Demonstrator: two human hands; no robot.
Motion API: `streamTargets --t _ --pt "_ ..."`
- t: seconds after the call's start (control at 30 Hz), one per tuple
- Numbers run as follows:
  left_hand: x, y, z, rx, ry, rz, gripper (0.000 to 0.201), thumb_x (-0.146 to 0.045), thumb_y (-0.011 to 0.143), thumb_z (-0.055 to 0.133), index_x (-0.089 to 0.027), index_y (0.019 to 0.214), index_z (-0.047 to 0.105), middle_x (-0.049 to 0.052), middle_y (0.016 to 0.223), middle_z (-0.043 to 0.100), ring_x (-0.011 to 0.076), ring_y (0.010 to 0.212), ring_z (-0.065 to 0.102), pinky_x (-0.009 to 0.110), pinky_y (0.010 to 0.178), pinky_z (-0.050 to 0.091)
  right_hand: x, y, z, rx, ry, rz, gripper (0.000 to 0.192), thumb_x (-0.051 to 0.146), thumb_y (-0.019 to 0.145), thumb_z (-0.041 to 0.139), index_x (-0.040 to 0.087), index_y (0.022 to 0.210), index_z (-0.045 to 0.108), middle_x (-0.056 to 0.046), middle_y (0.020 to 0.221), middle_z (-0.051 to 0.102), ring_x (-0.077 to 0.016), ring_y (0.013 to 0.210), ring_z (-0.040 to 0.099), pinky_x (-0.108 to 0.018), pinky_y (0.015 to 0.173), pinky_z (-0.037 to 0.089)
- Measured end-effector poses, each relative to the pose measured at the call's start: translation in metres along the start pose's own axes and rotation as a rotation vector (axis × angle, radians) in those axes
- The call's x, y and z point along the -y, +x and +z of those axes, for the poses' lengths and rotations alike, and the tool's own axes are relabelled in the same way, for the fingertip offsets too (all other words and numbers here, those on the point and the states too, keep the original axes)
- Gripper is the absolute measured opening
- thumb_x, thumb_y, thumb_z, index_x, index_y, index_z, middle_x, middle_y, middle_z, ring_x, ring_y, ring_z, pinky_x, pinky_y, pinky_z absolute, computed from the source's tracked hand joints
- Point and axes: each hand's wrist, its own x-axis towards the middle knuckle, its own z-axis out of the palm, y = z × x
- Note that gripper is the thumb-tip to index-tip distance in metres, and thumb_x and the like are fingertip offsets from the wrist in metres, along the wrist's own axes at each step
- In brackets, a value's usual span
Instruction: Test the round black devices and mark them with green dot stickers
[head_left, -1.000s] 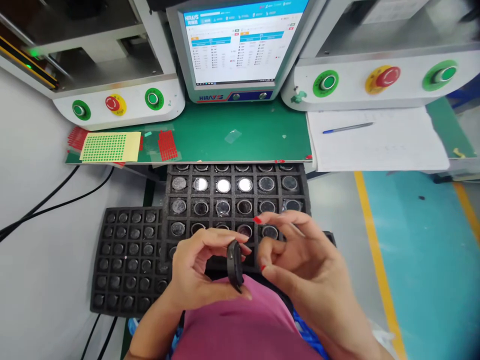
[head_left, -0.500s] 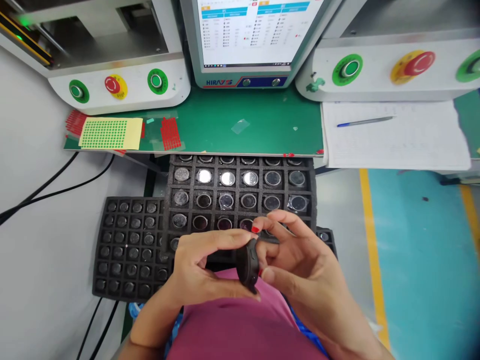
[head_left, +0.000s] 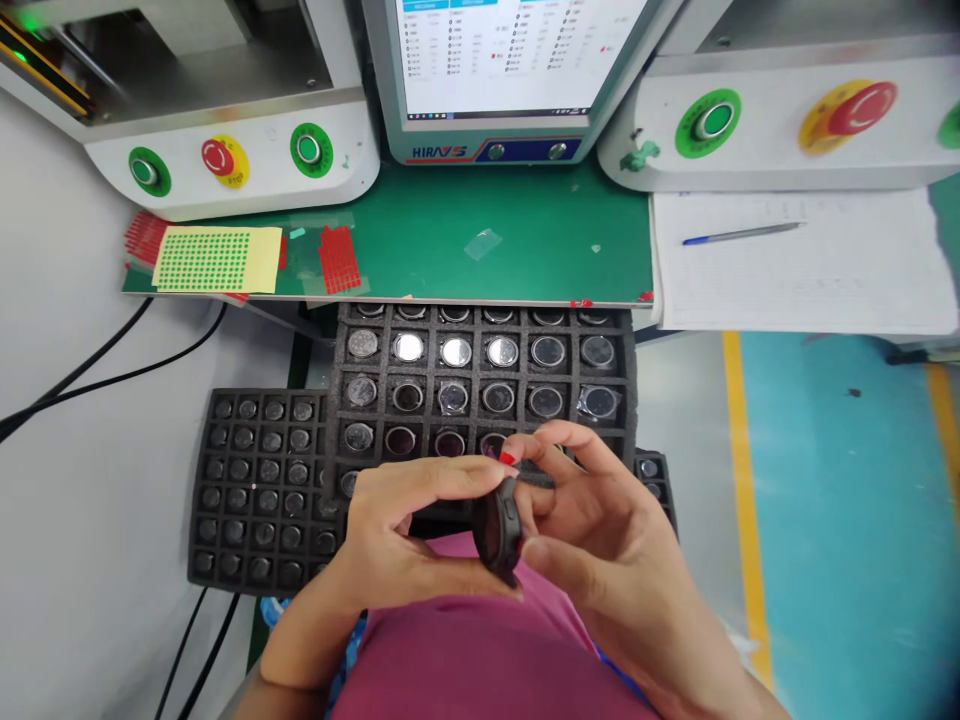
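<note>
Over the two black foam trays [head_left: 255,490], both hands, left [head_left: 397,545] and right [head_left: 600,540], grip one round black disc-shaped case [head_left: 501,528] edge-on

One view only — the head camera looks forward and steeply down from above the person's chest. Nearest, at the lower centre, are the hands; beyond them the foam tray [head_left: 480,380], then the green bench [head_left: 487,250], with the monitor [head_left: 510,60] cut off at the top edge.
</note>
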Motion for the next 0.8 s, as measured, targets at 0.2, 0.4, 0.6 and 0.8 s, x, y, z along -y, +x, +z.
streamTargets --t 0.2,0.4,0.6,0.8 --pt "0.002 0.001 -0.001 0.018 0.048 0.101 0.075 -0.026 0.057 0.091 -0.026 0.128 0.064 0.008 0.11 0.075 0.0216 0.091 0.074 0.031 0.082 0.061 -0.003 -0.004 0.002 -0.036 0.045 0.063 0.045 0.013 0.072 0.082 0.034 0.102 0.055 0.005 0.107 0.057 -0.0053 0.064 0.058 -0.02 0.055 0.057" --pt "0.005 -0.001 -0.002 0.076 -0.128 -0.061 0.068 -0.031 0.063 0.088 -0.03 0.127 0.065 0.009 0.115 0.074 0.0208 0.084 0.073 0.031 0.074 0.061 -0.012 0.002 0.003 -0.163 0.036 -0.026 0.054 0.028 0.058 0.092 0.032 0.102 0.06 0.001 0.108 0.061 -0.0105 0.077 0.057 -0.022 0.067 0.055" --pt "-0.007 0.0 0.016 0.015 -0.618 -0.541 0.033 -0.036 0.099 0.047 -0.02 0.12 0.066 0.011 0.103 0.074 0.0184 0.079 0.071 0.031 0.07 0.059 -0.015 0.006 -0.003 -0.28 -0.109 -0.221 0.033 0.035 0.074 0.077 0.03 0.104 0.063 -0.003 0.116 0.063 -0.0197 0.106 0.059 -0.031 0.084 0.054" --pt "-0.006 0.0 0.034 -0.135 -0.596 -0.479 0.028 -0.044 0.094 0.053 -0.016 0.092 0.059 0.003 0.074 0.064 0.0086 0.054 0.052 0.019 0.048 0.043 -0.022 0.006 0.002 -0.219 -0.061 -0.191 0.021 0.027 0.083 0.07 0.031 0.102 0.062 -0.001 0.111 0.067 -0.0216 0.111 0.063 -0.042 0.099 0.051"
